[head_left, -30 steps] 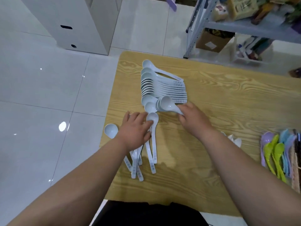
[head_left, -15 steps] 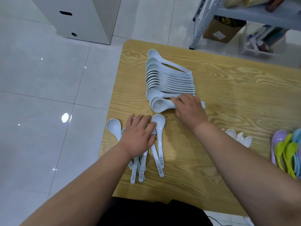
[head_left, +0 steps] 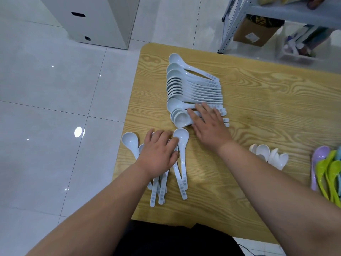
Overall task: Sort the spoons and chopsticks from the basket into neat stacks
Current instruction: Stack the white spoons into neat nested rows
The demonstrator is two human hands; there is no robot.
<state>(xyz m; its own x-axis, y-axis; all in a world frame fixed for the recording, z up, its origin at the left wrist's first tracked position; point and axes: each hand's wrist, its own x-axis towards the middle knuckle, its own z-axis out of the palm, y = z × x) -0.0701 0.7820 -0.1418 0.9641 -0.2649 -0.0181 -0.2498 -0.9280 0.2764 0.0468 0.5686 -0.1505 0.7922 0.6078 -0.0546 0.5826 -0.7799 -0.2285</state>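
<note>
My left hand [head_left: 158,154] curls over roughly six loose pale-blue plastic soup spoons [head_left: 181,139], right at the left edge of the wooden table [head_left: 267,108]. My right hand [head_left: 210,124] lies flat, fingers straight, on the overlapping spoon row [head_left: 193,89], a dozen-plus. There's bare wood to its right.

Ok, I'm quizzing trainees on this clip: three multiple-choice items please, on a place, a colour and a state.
1. Where do the bright green plastic spoons lie? A floor; B right edge of the light wooden table; C shelf.
2. What colour is the plastic spoon just left of them? A red; B black; C pale purple.
3. The right hand is: A flat, fingers straight on the row of pale blue plastic soup spoons; B clenched midair; C unseen.
B, they sit by that edge; C, its lilac bowl shows; A, its palm covers the nearest handles.
</note>
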